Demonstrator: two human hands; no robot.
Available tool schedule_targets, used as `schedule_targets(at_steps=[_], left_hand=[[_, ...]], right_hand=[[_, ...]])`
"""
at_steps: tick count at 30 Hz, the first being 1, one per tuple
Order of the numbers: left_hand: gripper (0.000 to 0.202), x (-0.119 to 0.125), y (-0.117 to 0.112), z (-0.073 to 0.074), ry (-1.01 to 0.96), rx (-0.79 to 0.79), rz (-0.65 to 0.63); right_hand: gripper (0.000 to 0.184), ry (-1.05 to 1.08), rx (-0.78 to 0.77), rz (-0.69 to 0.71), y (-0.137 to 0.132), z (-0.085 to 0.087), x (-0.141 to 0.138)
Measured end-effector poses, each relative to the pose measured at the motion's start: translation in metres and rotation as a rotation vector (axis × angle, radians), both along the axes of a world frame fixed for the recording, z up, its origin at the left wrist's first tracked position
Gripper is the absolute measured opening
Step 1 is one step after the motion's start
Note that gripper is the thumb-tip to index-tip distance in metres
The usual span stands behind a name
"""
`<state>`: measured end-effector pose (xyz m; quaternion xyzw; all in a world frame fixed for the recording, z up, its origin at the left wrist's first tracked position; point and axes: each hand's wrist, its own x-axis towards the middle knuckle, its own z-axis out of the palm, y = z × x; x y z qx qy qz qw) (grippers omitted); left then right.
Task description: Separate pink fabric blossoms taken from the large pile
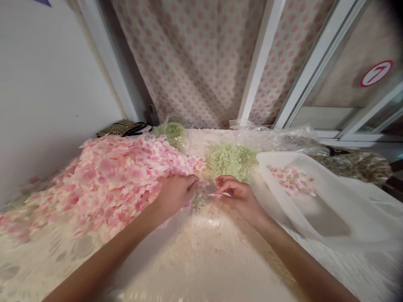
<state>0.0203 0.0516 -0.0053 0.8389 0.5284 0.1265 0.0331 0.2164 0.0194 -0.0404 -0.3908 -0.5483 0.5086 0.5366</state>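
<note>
**Head view.** The left hand [174, 195] lies at the near edge of the heap of pink-and-cream artificial petals [107, 180], with its fingers curled inward and resting against the petals. Whether this hand grips anything cannot be determined, as the fingers hide the palm side. The right hand [236, 199] is just beside it, with its thumb and fingers closed on a pale petal [220, 195], which projects toward the left hand.

The heap spreads across the left side of the work surface, from the far edge toward the near left. A tuft of pale green shredded fiber [231, 159] lies directly beyond the right hand, touching the heap's right edge. A second tuft [171, 134] sits farther back.

To the right, a translucent white plastic tray [315, 209] holds a small group of loose petals [291, 180]. Crumpled clear plastic film [277, 136] lies along the far edge. A patterned bag [352, 165] is at far right, and a polka-dot curtain [195, 54] hangs beyond the surface.
</note>
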Motion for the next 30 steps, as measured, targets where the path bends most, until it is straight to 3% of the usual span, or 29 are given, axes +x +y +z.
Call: schedule_targets(at_steps=[6,10,14,17,22,24,30], left_hand=[[0.026,-0.010,-0.014,-0.019,-0.348,0.367,-0.351],[0.017,-0.009,-0.020,-0.017,-0.533,0.466,-0.515],[0.018,-0.008,-0.025,-0.013,-0.588,0.444,-0.568],[0.016,-0.009,-0.030,-0.012,-0.601,0.360,-0.520],[0.010,-0.008,-0.035,-0.010,-0.714,-0.141,-0.413],[0.013,-0.005,-0.035,-0.009,-0.733,-0.266,-0.397],[0.015,-0.002,-0.035,-0.007,-0.785,-0.334,-0.341]], right_hand=[[0.015,0.411,-0.297,0.274,-0.008,0.009,0.001],[0.016,0.233,-0.266,0.354,-0.014,0.012,-0.007],[0.009,0.076,-0.126,0.255,-0.021,0.010,-0.017],[0.006,0.007,-0.043,0.151,-0.026,0.011,-0.020],[0.011,-0.132,0.117,0.074,-0.031,0.010,-0.020],[0.012,-0.173,0.159,0.064,-0.031,0.008,-0.020],[0.017,-0.187,0.209,0.047,-0.031,0.004,-0.020]])
